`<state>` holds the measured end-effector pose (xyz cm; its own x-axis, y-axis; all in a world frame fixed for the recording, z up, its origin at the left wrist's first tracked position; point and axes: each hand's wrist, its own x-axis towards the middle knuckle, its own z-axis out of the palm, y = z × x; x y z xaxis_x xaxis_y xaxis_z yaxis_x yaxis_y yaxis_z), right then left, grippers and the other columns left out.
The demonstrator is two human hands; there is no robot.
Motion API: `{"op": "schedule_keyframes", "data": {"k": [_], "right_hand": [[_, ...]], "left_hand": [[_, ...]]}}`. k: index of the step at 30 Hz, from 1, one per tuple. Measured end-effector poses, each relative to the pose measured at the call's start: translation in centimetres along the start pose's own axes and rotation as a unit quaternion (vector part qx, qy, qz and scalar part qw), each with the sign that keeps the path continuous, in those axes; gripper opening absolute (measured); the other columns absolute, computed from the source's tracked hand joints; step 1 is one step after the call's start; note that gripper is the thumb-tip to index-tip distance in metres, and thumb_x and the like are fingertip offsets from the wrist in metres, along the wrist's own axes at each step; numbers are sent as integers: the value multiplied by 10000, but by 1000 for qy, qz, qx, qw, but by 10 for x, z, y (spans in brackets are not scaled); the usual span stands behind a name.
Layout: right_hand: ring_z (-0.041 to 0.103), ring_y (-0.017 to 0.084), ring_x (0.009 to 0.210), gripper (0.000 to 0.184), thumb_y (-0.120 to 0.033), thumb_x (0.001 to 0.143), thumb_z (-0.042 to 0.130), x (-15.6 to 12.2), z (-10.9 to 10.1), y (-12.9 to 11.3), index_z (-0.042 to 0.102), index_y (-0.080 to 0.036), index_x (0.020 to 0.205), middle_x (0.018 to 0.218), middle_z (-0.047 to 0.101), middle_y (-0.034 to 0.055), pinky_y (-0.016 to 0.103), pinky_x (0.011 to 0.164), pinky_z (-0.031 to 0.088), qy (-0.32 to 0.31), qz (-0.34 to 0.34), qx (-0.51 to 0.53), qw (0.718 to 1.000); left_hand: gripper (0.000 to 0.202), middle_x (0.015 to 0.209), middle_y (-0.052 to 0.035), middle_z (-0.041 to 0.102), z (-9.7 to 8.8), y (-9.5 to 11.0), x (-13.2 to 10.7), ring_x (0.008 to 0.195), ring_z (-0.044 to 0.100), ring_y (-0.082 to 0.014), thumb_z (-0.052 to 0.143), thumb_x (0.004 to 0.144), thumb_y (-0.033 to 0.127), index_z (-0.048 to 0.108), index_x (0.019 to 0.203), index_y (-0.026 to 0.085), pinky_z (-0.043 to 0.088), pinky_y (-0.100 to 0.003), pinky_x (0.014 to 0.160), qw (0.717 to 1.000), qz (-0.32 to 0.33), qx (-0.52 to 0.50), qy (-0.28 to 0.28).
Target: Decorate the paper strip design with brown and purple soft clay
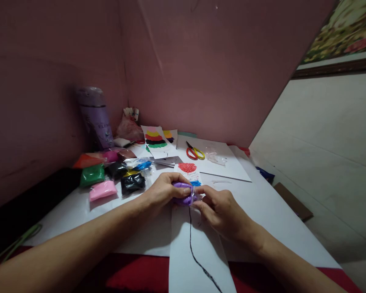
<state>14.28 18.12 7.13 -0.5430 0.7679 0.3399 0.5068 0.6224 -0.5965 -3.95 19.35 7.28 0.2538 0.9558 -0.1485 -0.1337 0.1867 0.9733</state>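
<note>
Between my two hands is a small clear packet of purple modelling clay (183, 199). My left hand (164, 189) is closed around the purple part, thumb on top. The fingers of my right hand (219, 205) pinch the packet's crinkled clear end. Directly beneath lies a long white paper strip (186, 252) with a black wavy line running down toward me. At its far end are a red textured patch (187, 167) and a blue patch (195, 183), partly covered by my hands.
Several clay packets, including green (92, 175) and pink (103, 190), lie at the left. Behind them stands a purple tumbler (96, 118). Scissors (195, 152) with red and yellow handles rest on a white board (228, 167). A colour-striped card (155, 140) leans near the wall.
</note>
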Motion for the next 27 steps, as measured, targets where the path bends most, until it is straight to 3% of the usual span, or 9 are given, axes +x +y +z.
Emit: {"op": "schedule_keyframes", "data": {"k": [6,14,21,24,27], "right_hand": [[474,123,386,184,-174,877,481,0,0,-1,558,-163,1044,478,535,-56,242,451,340,-17,-36,-10,999],[282,64,345,96,-122,781,493,-1,1,-6,516,-198,835,435,310,-126,207,385,221,30,-43,2,999],[292,52,344,55,-136,708,508,2,-1,-9,521,-188,722,412,322,-121,179,352,234,111,21,77,991],[392,66,328,69,-204,762,539,6,-7,-8,583,-160,791,417,459,-84,185,348,323,69,58,144,985],[432,73,313,172,-241,797,569,7,-12,-6,642,-131,908,441,549,-53,192,344,364,13,51,167,985]], "left_hand": [[375,540,12,560,4,4,-5,441,466,-90,822,537,339,588,739,126,337,-196,387,1000,0,-3,-15],[376,615,-12,583,7,2,-11,464,494,-88,794,605,379,561,763,129,363,-183,382,997,7,-16,-72],[346,539,11,562,5,4,-10,396,488,-87,804,600,337,561,744,136,351,-178,350,996,2,-26,-81],[365,527,9,574,2,3,-8,377,490,-90,812,589,343,558,759,144,337,-170,330,997,-15,-34,-66],[401,538,-2,589,0,1,-5,384,501,-91,815,576,378,558,769,138,345,-165,331,998,-15,-35,-46]]}}
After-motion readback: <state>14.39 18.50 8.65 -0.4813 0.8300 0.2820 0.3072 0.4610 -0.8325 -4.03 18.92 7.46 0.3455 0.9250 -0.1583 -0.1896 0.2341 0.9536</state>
